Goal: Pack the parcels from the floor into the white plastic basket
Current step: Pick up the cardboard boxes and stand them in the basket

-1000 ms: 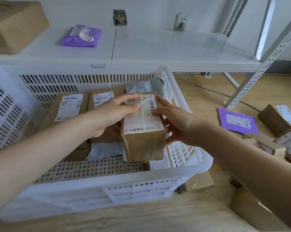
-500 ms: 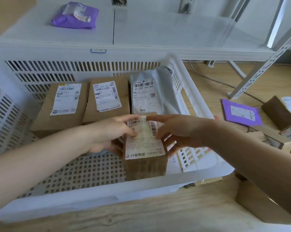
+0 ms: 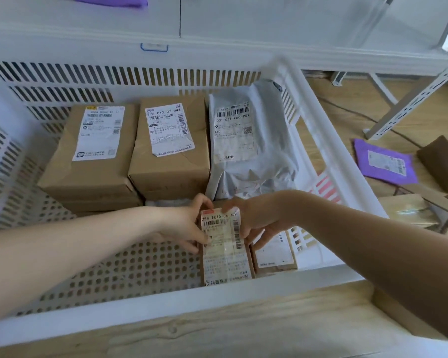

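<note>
Beyond both hands, a white metal shelf (image 3: 269, 29) runs across the room above a pale wooden floor (image 3: 243, 329), with a purple mailer (image 3: 385, 161) and brown boxes lying on that floor past the right hand (image 3: 254, 223). Between the hands stands a small brown parcel (image 3: 226, 251) with a white label, inside the white plastic basket (image 3: 166, 301) at its near right. The left hand (image 3: 184, 228) grips the parcel's left edge; the right hand pinches its top right corner. Farther in sit two brown boxes (image 3: 130, 151) and a grey bag (image 3: 246, 140).
</note>
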{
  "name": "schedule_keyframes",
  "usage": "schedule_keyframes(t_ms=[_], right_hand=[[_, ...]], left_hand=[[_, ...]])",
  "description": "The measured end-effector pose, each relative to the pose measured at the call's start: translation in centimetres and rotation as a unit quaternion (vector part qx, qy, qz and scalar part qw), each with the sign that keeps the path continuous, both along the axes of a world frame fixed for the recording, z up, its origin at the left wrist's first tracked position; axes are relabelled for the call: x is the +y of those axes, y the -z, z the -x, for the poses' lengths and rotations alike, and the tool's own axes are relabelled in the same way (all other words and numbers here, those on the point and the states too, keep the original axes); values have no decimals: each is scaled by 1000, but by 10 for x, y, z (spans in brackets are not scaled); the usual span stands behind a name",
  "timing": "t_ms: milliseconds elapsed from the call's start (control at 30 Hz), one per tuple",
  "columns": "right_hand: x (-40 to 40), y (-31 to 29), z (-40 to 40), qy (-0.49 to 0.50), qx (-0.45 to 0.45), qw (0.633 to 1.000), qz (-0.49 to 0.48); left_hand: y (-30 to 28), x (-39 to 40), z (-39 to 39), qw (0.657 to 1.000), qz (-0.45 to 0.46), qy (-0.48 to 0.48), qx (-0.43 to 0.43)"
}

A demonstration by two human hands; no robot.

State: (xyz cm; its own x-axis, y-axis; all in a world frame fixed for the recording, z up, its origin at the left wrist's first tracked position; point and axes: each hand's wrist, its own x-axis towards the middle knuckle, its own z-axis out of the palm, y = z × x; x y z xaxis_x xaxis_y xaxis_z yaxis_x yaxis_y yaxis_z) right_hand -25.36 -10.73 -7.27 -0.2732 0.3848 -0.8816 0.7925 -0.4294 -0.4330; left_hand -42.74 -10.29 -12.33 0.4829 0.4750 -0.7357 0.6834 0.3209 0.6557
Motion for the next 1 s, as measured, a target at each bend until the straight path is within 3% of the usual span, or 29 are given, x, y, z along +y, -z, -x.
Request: schedule_keyframes(t_ms=[133, 267, 433, 500, 600, 733, 867, 933, 1000], right_hand=[[2, 12, -1, -79, -57, 995, 13], [1, 17, 0, -129, -110, 985, 13], [9, -2, -3, -162, -136, 975, -69], [12, -17, -7, -209, -163, 951, -158], [12, -50, -17, -272, -220, 866, -356], [14, -97, -41, -201, -230, 788, -535], [14, -129, -84, -142, -261, 749, -592], [9, -137, -112, -113, -270, 748, -595], [0, -141, -143, -87, -275, 753, -592]], left_hand=[[10, 9, 1, 992, 18, 106, 65], [12, 14, -1, 957, 21, 256, 137], [-10, 23, -8, 934, -34, 294, 202], [-30, 29, -9, 938, -75, 272, 204], [-56, 32, -12, 949, -147, 195, 198], [-91, 32, -17, 922, -307, 61, 230], [-122, 29, -37, 876, -411, -42, 248], [-137, 28, -56, 866, -447, -89, 207], [-154, 26, -78, 876, -440, -145, 132]])
